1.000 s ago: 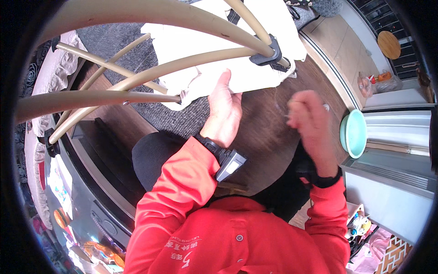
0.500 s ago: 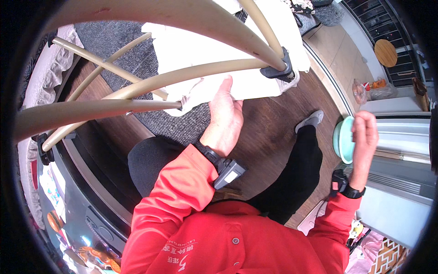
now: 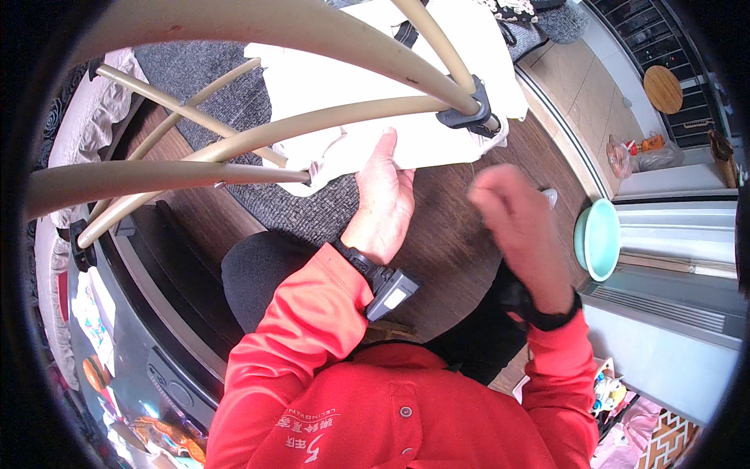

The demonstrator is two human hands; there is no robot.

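A white cloth [image 3: 355,82] hangs on a frame of beige tubes [image 3: 305,125] with black plastic joints. My left hand [image 3: 383,199] grips the cloth's near edge, thumb laid on top and fingers curled beneath. To the right, apart from the cloth, my right hand [image 3: 508,211] is raised over the floor, slightly blurred. Its fingers are curled and pressed together; whatever they pinch is too small to make out. A black joint [image 3: 466,113] on a tube sits by the cloth's right corner, close to a white loop of fabric.
A mint-green basin [image 3: 600,240] stands at the right beside a white cabinet [image 3: 664,320]. Thick tubes cross close overhead at the upper left. A grey rug [image 3: 289,215] lies on dark wood flooring [image 3: 449,258]. At the lower left is a dark-topped surface [image 3: 148,352] with small items.
My right hand has swung left from beside the basin toward the cloth. My right foot is now mostly hidden behind that hand. My left hand keeps its grip; the frame has shifted slightly.
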